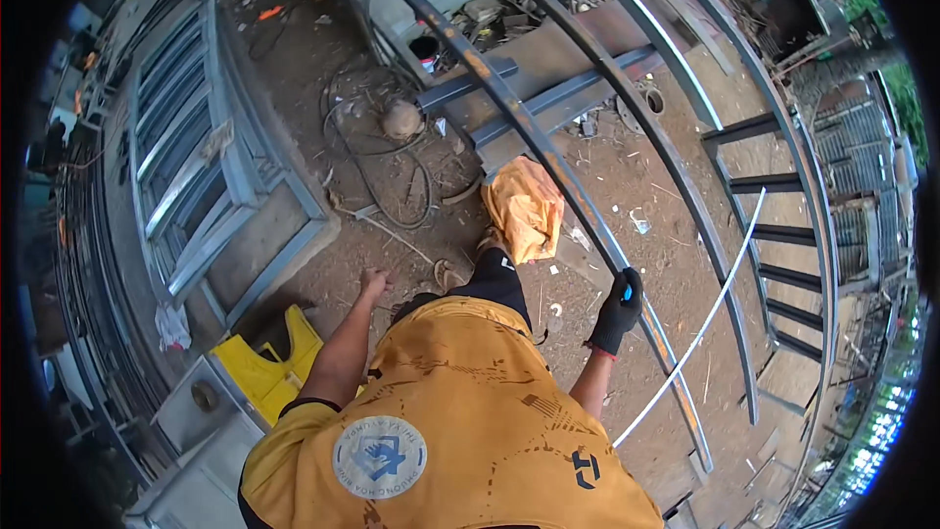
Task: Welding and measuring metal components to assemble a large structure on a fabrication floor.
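A black glove with a red cuff covers my right hand [617,312]. It is wrapped round a long, rust-flecked steel bar [509,103] that slants from the far left toward the near right. A small blue patch shows at the fingers, too small to name. Over the dirt on the left hangs my bare left hand [375,284], touching nothing, its fingers loosely apart. Beside the held bar runs a second dark steel bar [627,88]. An orange crumpled plastic sack [526,208] lies on the ground between my feet and the bars.
A grey welded steel frame [201,137] lies at the left. Yellow sheet-metal parts [279,362] sit near my left arm. A ladder-like steel frame [783,235] extends along the right. Loose cable [426,196] coils on the ground. A thin white rod [707,323] crosses the bars.
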The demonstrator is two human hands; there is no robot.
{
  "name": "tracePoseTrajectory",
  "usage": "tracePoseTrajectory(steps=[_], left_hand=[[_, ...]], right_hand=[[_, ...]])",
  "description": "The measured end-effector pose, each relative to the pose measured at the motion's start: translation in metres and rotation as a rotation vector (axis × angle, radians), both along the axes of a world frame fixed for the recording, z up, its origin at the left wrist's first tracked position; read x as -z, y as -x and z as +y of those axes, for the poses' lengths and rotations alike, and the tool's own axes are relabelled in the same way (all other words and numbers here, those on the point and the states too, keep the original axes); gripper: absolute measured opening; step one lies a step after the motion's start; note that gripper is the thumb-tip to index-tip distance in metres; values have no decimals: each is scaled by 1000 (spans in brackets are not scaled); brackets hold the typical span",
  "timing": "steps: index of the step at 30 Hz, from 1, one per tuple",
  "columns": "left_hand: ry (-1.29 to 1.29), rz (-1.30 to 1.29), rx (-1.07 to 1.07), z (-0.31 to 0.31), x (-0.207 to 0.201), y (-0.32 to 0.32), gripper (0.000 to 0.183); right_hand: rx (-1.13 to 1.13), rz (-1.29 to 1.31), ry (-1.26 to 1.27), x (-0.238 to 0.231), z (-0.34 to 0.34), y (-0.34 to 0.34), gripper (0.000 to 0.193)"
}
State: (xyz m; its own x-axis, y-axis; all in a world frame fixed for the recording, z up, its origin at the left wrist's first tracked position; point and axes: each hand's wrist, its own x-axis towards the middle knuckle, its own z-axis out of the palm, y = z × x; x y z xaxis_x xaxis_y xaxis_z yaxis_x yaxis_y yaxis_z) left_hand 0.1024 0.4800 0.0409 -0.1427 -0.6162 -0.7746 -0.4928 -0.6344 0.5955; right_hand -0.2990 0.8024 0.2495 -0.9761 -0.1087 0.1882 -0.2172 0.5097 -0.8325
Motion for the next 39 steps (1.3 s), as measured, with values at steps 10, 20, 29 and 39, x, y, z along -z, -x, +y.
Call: tracePoseTrajectory(steps=[10,20,29,39], left_hand=[[-239,-148,-140,50,5,-64,18],[-197,-87,-83,2,-25,-4,24],[-14,-148,51,-175,-61,93,26],[155,41,99,-316,-141,208,20]], right_hand=[[15,64,-229,-9,-83,73,23],[92,-135,-363,25,-86,76,32],[254,-186,-459,29,-88,78,33],[329,-369,-521,29,-92,82,36]])
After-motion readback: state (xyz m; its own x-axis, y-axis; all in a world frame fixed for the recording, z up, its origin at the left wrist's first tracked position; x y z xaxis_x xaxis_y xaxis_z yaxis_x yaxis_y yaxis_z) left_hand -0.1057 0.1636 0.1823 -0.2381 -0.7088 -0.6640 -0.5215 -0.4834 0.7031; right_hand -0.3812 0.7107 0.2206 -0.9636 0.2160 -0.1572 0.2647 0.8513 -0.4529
